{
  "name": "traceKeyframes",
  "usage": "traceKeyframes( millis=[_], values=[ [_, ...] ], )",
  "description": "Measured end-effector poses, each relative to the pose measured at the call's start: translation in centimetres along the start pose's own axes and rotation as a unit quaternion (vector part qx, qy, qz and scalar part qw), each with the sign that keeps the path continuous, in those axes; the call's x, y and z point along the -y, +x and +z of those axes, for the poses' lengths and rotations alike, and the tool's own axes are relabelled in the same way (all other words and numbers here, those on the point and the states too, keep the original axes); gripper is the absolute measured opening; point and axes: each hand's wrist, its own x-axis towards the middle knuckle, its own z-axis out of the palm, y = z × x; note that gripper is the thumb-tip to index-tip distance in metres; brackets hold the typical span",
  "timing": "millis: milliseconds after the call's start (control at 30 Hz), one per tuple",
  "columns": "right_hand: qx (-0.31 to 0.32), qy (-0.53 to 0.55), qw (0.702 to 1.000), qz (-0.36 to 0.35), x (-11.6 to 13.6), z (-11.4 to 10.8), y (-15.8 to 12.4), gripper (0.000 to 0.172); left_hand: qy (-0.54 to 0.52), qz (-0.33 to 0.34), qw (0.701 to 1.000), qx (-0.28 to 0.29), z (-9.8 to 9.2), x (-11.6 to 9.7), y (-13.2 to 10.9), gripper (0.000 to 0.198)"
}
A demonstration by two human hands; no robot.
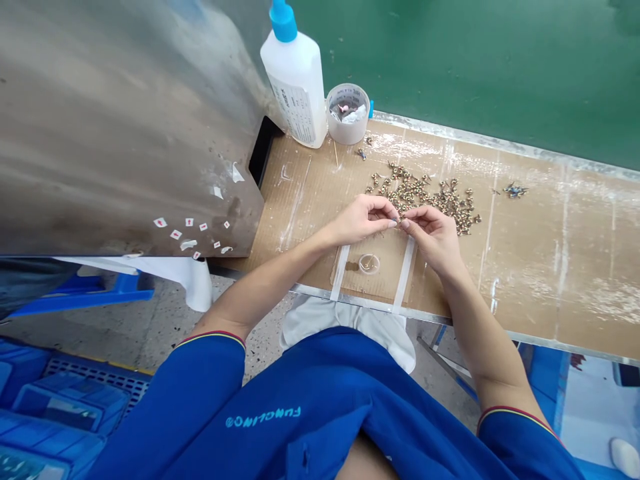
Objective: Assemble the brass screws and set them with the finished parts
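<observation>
My left hand and my right hand meet fingertip to fingertip over the cardboard-covered bench. Both are pinched on one tiny metal part held between them. Just beyond the fingers lies a heap of small brass-coloured parts. Below the hands a small clear round dish sits on a taped cardboard patch.
A white bottle with a blue cap and a white cup holding scraps stand at the bench's back left. A large metal housing fills the left side. A few dark parts lie to the right. Blue crates sit on the floor.
</observation>
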Motion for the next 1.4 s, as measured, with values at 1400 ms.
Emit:
traceKeyframes(
  millis=[1400],
  values=[
    [-0.026,-0.046,0.997,-0.054,-0.12,0.39,-0.34,0.024,-0.006,0.000,1.000,-0.011,-0.27,0.14,0.05,0.008]
  ],
)
